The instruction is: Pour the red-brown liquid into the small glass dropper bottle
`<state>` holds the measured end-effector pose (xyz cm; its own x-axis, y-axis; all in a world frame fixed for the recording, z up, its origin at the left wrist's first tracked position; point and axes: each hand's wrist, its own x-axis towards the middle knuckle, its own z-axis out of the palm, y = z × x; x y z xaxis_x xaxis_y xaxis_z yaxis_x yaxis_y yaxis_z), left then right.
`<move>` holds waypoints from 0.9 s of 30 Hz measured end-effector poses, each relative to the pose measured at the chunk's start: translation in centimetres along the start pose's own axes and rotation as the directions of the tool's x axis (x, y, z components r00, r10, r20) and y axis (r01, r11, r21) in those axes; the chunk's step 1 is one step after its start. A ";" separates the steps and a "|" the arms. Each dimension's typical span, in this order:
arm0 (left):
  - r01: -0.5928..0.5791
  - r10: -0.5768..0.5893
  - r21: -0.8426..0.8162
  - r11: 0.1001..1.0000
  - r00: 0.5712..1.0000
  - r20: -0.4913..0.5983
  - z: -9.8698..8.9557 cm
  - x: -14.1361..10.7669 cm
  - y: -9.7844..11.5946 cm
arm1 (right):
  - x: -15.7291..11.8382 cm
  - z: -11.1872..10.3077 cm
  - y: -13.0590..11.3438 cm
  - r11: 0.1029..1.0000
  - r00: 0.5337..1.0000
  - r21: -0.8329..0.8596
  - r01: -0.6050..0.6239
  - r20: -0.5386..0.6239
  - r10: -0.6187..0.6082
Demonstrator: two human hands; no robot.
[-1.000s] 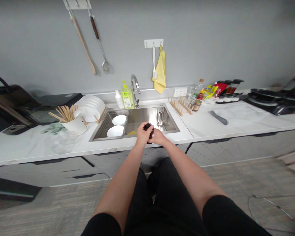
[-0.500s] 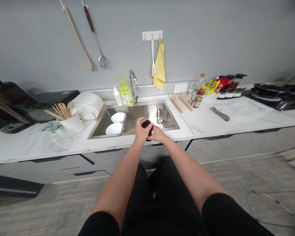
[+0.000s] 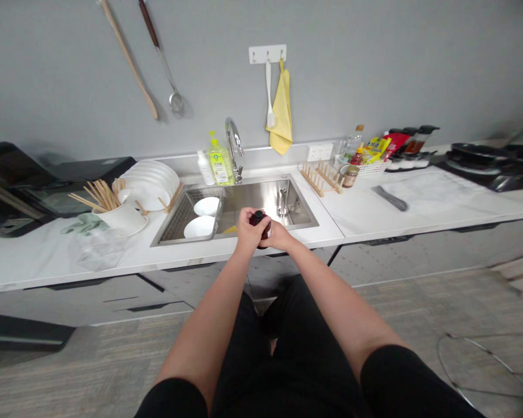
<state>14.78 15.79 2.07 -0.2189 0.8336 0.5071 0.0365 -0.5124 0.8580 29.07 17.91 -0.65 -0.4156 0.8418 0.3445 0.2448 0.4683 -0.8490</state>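
Both hands hold a small dark bottle with a black cap, over the front edge of the sink. My left hand is closed at the bottle's upper left, with its fingers around the cap. From the right, my right hand wraps the bottle's body. The fingers hide much of the bottle, and I cannot read its label. Behind my hands, a wire drain basket on the sink's left side holds two white bowls. Part of a yellow thing shows in the basin.
A faucet rises behind the sink beside a green soap bottle. White plates and a pot of chopsticks stand left. A wooden rack, a jar and a seasoning basket sit right.
The camera view has shifted slightly, so the wall and counter things sit a little higher and further left. Both hands keep their hold on the bottle, nearly unmoved.
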 end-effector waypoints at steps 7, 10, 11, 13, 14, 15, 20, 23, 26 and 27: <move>-0.023 0.022 0.025 0.999 0.999 0.025 -0.1 0.0 -0.1 | 0.1 0.1 0.7 1.000 1.000 0.010 0.006 -0.015 -0.006; -0.015 0.015 0.003 1.000 1.000 0.007 -0.1 0.0 0.0 | 0.1 0.1 0.8 1.000 1.000 0.023 -0.004 -0.010 0.004; -0.013 0.013 0.013 1.000 1.000 0.011 -0.2 0.1 0.2 | 0.1 0.1 0.7 1.000 1.000 0.024 -0.003 -0.010 0.004; -0.016 0.013 0.059 0.998 0.999 0.044 -0.6 0.2 0.5 | 0.1 0.0 0.5 1.000 1.000 0.023 0.002 -0.011 -0.002; -0.022 0.016 0.085 0.996 0.997 0.072 -0.9 0.4 0.7 | 0.0 0.0 0.4 1.000 1.000 0.027 0.007 -0.014 -0.006; -0.031 0.019 0.108 0.994 0.994 0.103 -1.3 0.5 0.9 | 0.0 0.0 0.2 0.999 1.000 0.034 0.011 -0.017 -0.010; -0.069 0.047 0.167 0.984 0.991 0.129 -2.2 1.4 1.8 | -0.2 -0.1 -0.2 0.998 1.000 0.061 -0.004 -0.008 0.005; -0.077 0.076 0.124 0.989 0.997 0.009 -2.3 2.6 3.3 | -0.3 -0.2 -0.2 0.997 1.000 0.075 -0.007 -0.002 0.007; -0.137 0.145 0.104 0.985 0.986 -0.077 -3.9 4.0 5.1 | -0.4 -0.3 -0.2 0.994 1.000 0.105 0.012 0.008 -0.013; -0.164 0.175 0.125 0.979 0.981 -0.084 -5.1 4.2 5.5 | -0.5 -0.3 -0.2 0.994 1.000 0.108 0.012 0.010 -0.013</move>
<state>9.14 15.40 8.54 -0.2906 0.7105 0.6409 0.1934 -0.6124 0.7666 29.48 17.52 -0.53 -0.4276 0.8328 0.3515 0.1437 0.4466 -0.8831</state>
